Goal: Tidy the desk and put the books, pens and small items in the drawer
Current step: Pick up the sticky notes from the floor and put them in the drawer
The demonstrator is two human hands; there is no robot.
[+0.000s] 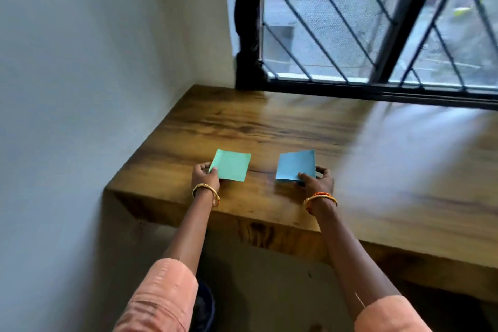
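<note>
Two small paper squares lie near the front of the wooden desk. My left hand pinches the near left corner of the green paper square. The blue paper square, a little to its right, is pinched at its near right corner by my right hand, thumb on top. Both papers look slightly lifted off the wood at the held corners. No drawer, books or pens are in view.
A white wall closes the desk's left side. A barred window with a dark frame runs along the back edge. A dark round object sits on the floor under the desk's left end.
</note>
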